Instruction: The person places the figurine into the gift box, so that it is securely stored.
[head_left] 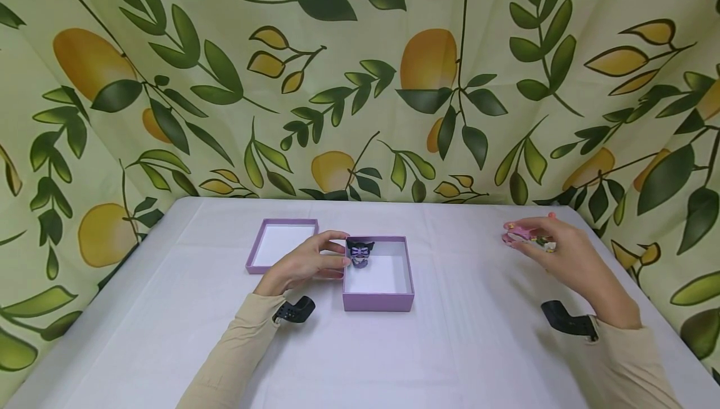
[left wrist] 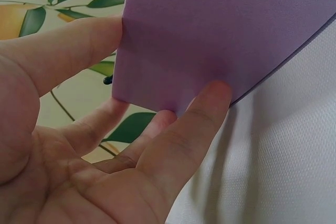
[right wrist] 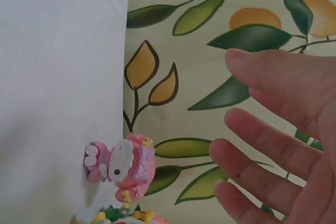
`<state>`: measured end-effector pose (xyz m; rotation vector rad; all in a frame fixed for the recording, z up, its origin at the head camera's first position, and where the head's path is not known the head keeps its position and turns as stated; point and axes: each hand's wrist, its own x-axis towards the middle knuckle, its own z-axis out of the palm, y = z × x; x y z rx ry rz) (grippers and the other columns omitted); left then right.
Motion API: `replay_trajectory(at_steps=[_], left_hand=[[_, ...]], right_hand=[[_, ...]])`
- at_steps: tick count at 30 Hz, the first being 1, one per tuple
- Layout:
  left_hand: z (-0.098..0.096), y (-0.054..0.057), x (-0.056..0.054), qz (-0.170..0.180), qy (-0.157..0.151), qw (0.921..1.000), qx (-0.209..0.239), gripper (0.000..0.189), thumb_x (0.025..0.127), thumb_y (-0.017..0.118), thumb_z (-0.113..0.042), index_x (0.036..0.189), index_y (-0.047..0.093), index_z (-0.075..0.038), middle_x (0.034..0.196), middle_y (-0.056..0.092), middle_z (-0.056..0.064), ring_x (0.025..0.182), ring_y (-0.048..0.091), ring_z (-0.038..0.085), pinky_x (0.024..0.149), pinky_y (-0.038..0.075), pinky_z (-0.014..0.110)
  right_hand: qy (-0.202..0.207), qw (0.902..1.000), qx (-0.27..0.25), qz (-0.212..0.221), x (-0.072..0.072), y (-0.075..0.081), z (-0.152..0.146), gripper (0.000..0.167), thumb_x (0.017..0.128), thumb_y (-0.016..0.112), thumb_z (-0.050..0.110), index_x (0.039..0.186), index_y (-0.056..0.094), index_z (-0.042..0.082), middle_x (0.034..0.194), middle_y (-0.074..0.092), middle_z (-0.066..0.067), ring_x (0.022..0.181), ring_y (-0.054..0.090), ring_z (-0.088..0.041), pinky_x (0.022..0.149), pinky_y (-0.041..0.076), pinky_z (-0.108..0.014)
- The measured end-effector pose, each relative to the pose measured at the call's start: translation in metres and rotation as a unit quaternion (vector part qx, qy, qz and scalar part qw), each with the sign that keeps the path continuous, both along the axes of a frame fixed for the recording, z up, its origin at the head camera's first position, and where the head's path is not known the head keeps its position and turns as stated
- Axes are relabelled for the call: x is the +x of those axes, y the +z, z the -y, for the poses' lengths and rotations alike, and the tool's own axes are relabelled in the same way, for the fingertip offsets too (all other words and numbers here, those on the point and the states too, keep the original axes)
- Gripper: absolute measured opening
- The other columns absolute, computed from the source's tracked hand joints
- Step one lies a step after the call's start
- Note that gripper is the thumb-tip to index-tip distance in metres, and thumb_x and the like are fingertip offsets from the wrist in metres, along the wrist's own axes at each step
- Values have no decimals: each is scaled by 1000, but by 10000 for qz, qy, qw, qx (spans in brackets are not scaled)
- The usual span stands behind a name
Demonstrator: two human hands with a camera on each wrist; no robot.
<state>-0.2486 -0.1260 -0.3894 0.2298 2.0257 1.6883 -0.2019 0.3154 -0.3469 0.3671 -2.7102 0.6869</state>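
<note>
My left hand sits just left of centre in the head view, fingers stretched out and resting against the outer wall of the purple box — thumb near the top edge, fingertips flat on the lilac side, nothing curled round it. In the left wrist view that wall fills the upper right of the frame. Inside the box, at its upper left corner, stands a small dark figure with a purple face, right beside my fingertips; whether I touch it, I cannot tell.

To the left of the box, touching or nearly so, lies the purple lid, open side up, white inside.

Over at the right of the frame, my right hand hovers open — fingers spread and relaxed, holding nothing. Just beyond it on the white desk stands a pink cat figure, and a second colourful figure peeks in at the bottom edge of the right wrist view, mostly cut off.

Behind everything hangs the lemon-and-leaf cloth.
</note>
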Motion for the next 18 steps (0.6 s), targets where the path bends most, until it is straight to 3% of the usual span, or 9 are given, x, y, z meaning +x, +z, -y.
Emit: replay_trajectory(at_steps=[4, 8, 13, 15, 18], left_hand=[[0, 0, 0, -15, -13, 10000, 0, 61, 91, 67, -2, 146, 39, -1, 131, 45, 25, 91, 66, 22, 96, 58, 46], [1, -1, -1, -11, -11, 10000, -16, 61, 91, 67, -3, 146, 40, -1, 130, 45, 24, 92, 66, 22, 96, 59, 46], [0, 0, 0, -27, -24, 10000, -9, 61, 91, 67, -3, 146, 40, -1, 130, 45, 24, 91, 66, 22, 96, 59, 46], [0, 0, 0, -36, -24, 10000, -21, 61, 91, 67, -3, 145, 40, -1, 130, 45, 25, 91, 66, 22, 96, 59, 46], [0, 0, 0, -35, -24, 10000, -39, 61, 91, 67, -3, 146, 40, -1, 131, 46, 25, 93, 66, 23, 96, 59, 45]], right_hand=[[-29, 10000, -26, -53, -1, -1, -6, 40, 84, 79, 18, 117, 67, 0, 107, 70, -24, 96, 65, -41, 65, 47, -15], [-89, 9999, -12, -94, -1, -2, -12, 39, 83, 81, 20, 117, 68, 3, 109, 71, -23, 96, 62, -15, 72, 43, -6], [-203, 9998, -33, -18, 0, -4, -21, 42, 83, 81, 24, 116, 68, 1, 123, 64, -29, 98, 62, -20, 71, 38, 3], [-202, 9998, -92, 4, 0, -5, -24, 43, 83, 81, 24, 116, 68, 0, 124, 62, -31, 96, 62, -15, 71, 37, 3], [-215, 9996, -183, 28, 0, -6, -29, 42, 84, 80, 23, 117, 67, 0, 120, 64, -28, 90, 50, 15, 71, 37, 3]])
